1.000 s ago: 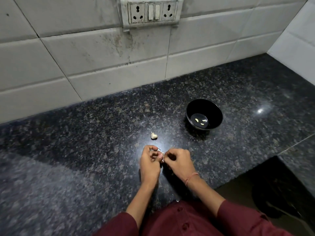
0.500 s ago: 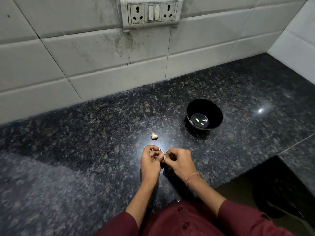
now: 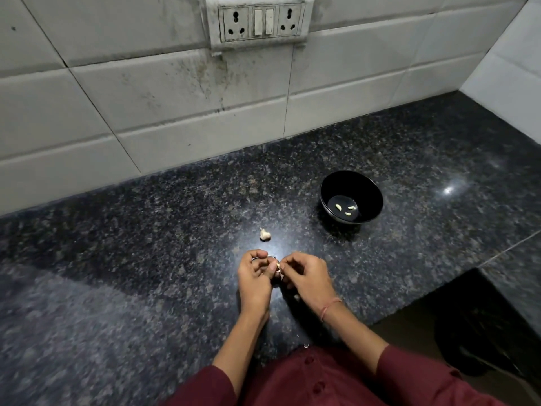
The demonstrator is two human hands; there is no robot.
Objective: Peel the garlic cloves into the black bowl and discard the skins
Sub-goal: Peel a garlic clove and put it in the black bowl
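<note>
Clove [image 3: 279,267] between left hand [image 3: 254,278] and right hand [image 3: 308,277] (fingertips)

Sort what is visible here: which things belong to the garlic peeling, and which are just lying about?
Part of the job:
- garlic clove, pinched between the left hand and right hand
- garlic piece lying on the counter
- black bowl holding three peeled cloves

Just there:
- wall socket
- wrist thread on the right wrist
</note>
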